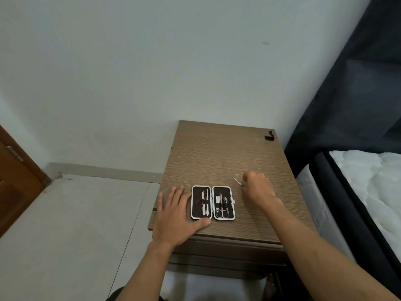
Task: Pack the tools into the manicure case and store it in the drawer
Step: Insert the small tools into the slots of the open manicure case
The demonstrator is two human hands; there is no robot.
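Wood-grain surface (217,153) of a bedside stand, set against a pale wall (152,61) with a bed (368,181) to the right and a tiled floor (76,213) to the left. Nearest the front edge, left hand (176,216) lying flat, fingers spread, thumb touching the near rim of the open manicure case (213,202), which holds tweezers (205,203) in its left half, scissors (221,206) and clippers (226,203) in its right. Just beyond and to the right, right hand (256,187) with its grip curled, pinching a thin metal tool (237,182) above the wood; farther back, a small black clip (269,136) at the far corner.
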